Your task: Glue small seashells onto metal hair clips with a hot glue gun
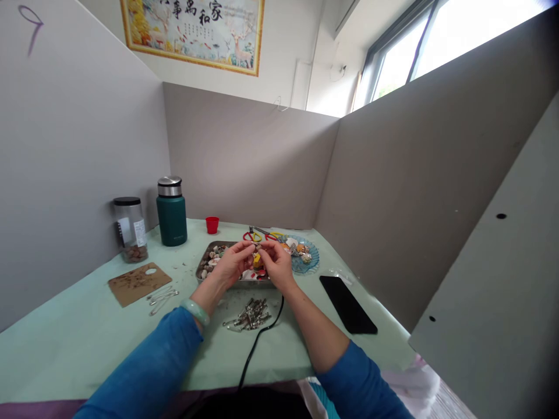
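My left hand (238, 261) and my right hand (277, 265) meet over a metal tray (257, 284), their fingertips pinched together. Between them is something small and brownish, too small and covered to name. Pale and brown little pieces (212, 259) fill the tray's left part. Just below the fingertips a yellow piece (257, 261) shows, with red and white bits near it; whether it hangs from the hands or lies in the tray I cannot tell. In front of the tray lies a pile of small metal clasps or clips (252, 315).
Behind the tray lie scissors and pliers (262, 235) and a blue plate (315, 261) with wrapped pieces. A phone (348, 304) is at right. At left stand a green flask (172, 218), a jar (130, 230), brown card (138, 285) and safety pins (161, 298). A black cord (257, 337) crosses the front.
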Tool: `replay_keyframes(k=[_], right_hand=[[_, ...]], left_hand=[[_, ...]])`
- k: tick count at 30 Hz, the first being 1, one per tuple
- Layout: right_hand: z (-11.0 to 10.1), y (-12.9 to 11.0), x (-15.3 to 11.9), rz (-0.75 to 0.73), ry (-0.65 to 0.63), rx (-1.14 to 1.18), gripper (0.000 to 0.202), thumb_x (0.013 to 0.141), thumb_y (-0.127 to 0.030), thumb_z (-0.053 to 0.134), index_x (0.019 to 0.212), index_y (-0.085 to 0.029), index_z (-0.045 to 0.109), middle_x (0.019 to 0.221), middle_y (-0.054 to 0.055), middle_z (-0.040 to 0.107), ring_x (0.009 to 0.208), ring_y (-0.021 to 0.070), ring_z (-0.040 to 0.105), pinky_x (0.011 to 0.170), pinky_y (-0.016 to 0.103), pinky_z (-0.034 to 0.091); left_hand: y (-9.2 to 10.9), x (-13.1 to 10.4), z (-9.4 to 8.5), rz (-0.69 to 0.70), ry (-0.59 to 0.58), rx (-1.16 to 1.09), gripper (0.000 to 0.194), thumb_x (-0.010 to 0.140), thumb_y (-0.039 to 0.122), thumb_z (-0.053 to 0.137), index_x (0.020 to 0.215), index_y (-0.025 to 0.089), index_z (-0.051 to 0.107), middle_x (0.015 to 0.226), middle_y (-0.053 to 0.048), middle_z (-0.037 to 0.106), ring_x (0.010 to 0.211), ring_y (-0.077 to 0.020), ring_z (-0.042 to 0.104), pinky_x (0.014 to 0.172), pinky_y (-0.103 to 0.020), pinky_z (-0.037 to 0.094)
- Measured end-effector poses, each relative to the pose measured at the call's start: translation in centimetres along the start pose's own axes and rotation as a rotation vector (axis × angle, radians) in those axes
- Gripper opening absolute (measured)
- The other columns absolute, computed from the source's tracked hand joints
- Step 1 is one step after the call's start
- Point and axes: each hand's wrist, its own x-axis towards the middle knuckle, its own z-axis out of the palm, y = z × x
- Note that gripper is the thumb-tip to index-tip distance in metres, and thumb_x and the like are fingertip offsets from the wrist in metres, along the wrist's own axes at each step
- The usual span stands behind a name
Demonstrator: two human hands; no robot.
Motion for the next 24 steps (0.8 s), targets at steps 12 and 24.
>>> replay_keyframes(k=[12,24], right_hand=[[-0.02,0.00,0.05,0.022,-0.026,-0.015,0.022,0.081,-0.038,0.058,0.093,-0.019,0.058,0.069,0.000,0.059,0.056,0.0120,0.055,0.053,0.024,0.046],[-0.09,-0.19,0.03,0.062,-0.066,-0.037,0.026,0.080,-0.043,0.058,0.092,-0.021,0.058,0.066,-0.001,0.058,0.055,0.0131,0.056,0.051,0.024,0.046]], left_hand=[[0.28,0.03,0.07,-0.043,0.021,-0.034,0.022,0.068,0.023,0.076,0.082,0.010,0.065,0.066,0.000,0.058,0.049,-0.0061,0.050,0.045,-0.020,0.044],[0.58,0.03,-0.01,-0.067,0.050,-0.076,0.022,0.067,0.020,0.075,0.084,0.011,0.065,0.069,0.000,0.061,0.049,-0.0052,0.051,0.046,-0.019,0.044]])
